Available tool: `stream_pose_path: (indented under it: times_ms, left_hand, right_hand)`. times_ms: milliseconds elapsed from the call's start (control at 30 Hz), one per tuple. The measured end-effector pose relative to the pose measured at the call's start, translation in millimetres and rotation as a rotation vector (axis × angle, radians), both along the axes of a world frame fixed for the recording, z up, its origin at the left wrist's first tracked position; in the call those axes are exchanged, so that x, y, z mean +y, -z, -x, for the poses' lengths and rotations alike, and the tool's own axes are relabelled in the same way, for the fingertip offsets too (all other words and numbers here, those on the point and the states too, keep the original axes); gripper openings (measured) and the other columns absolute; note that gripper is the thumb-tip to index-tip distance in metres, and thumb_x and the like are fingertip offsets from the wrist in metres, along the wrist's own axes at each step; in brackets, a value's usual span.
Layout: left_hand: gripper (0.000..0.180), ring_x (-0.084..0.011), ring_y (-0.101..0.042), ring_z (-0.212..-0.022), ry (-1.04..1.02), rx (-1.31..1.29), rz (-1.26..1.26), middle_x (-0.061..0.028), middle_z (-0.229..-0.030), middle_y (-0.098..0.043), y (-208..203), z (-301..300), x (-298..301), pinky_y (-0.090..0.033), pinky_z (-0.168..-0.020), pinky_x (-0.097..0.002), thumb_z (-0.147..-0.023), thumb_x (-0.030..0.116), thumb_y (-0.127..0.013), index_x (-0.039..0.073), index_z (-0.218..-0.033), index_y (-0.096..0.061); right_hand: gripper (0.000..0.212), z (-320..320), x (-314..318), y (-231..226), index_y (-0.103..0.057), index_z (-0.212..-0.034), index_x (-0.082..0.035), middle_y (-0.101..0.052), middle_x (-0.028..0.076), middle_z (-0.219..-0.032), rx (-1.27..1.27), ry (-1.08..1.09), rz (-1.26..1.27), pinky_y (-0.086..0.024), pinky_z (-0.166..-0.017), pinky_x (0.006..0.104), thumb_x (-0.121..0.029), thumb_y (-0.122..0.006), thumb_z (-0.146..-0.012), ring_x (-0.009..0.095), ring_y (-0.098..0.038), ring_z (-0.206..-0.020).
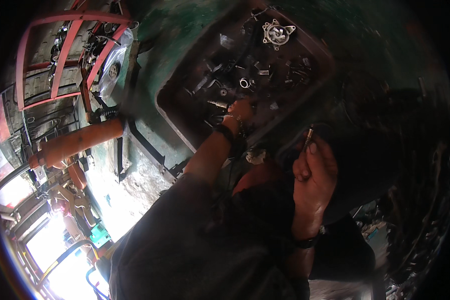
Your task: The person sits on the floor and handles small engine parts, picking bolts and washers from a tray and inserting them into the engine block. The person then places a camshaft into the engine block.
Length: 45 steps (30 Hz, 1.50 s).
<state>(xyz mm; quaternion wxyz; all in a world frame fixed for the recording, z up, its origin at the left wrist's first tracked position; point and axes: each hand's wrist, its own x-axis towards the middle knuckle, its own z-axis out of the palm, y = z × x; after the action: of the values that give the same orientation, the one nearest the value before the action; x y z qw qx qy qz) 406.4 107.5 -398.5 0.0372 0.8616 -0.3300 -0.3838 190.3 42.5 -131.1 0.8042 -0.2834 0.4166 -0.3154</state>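
Brass-toned metal shows at the fingertips of the right hand (316,172), which pinches a slim pin (310,135) upright between thumb and curled fingers, outside the tray near its lower right side. The left hand (241,109) reaches down into the dark tray (163,111), just beside a pale metal cylinder (217,104); whether its fingers close on anything, I cannot tell. Close by lie a small washer (223,92) and a bright ring (244,83). Toward the tray's far corner sits a silvery cast housing (276,34). Farther out to the left are an orange cylinder (82,140) and a red metal frame (60,67).
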Motion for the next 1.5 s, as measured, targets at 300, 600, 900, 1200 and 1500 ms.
stream_pose_path:
  times_ms: [300,600,900,1200,1500]
  left_hand:
    - [0.045,-0.0357,-0.059,-0.095,0.110,0.057,0.340,-0.0179,-0.104,-0.062,8,-24,-3,-0.048,-0.081,-0.0428,-0.078,0.025,-0.062,0.007,-0.118,-0.053]
    - [0.058,-0.0415,-0.059,-0.093,0.168,0.012,-0.165,-0.0259,-0.104,-0.060,44,-52,-27,-0.048,-0.079,-0.0470,-0.081,0.021,-0.055,0.009,-0.134,-0.035]
    - [0.048,-0.0396,-0.060,-0.093,0.065,-0.157,0.061,-0.0197,-0.104,-0.062,17,-75,-4,-0.050,-0.077,-0.0482,-0.082,0.021,-0.053,0.016,-0.129,-0.046]
    - [0.044,-0.0382,-0.059,-0.091,0.199,0.000,0.185,-0.0188,-0.098,-0.063,32,-17,1,-0.048,-0.079,-0.0454,-0.074,0.017,-0.060,0.011,-0.117,-0.055]
    - [0.043,-0.0379,-0.059,-0.093,0.234,-0.054,0.108,-0.0184,-0.101,-0.063,19,-12,-6,-0.049,-0.078,-0.0462,-0.077,0.016,-0.056,0.014,-0.120,-0.054]
  right_hand:
    - [0.024,-3,-1,-3,-0.057,-0.112,0.001,-0.049,0.000,-0.062,0.014,-0.021,-0.016,-0.032,-0.046,0.0215,-0.011,-0.048,-0.093,0.005,-0.036,-0.050]
    - [0.023,-2,-6,-12,-0.058,-0.111,-0.001,-0.055,0.003,-0.071,-0.026,0.002,-0.110,-0.033,-0.047,0.0203,-0.011,-0.049,-0.093,0.004,-0.038,-0.050]
    - [0.023,-7,-8,-16,-0.058,-0.111,-0.002,-0.057,0.004,-0.073,-0.039,0.004,-0.121,-0.032,-0.046,0.0194,-0.011,-0.050,-0.092,0.004,-0.039,-0.050]
    - [0.023,-6,-8,-17,-0.058,-0.111,-0.001,-0.059,0.006,-0.078,-0.019,0.004,-0.141,-0.032,-0.045,0.0189,-0.011,-0.050,-0.092,0.003,-0.038,-0.050]
    - [0.026,-1,-10,-14,-0.056,-0.115,-0.001,-0.062,0.010,-0.091,-0.081,-0.043,-0.135,-0.042,-0.053,0.0199,-0.010,-0.049,-0.092,0.008,-0.051,-0.060]
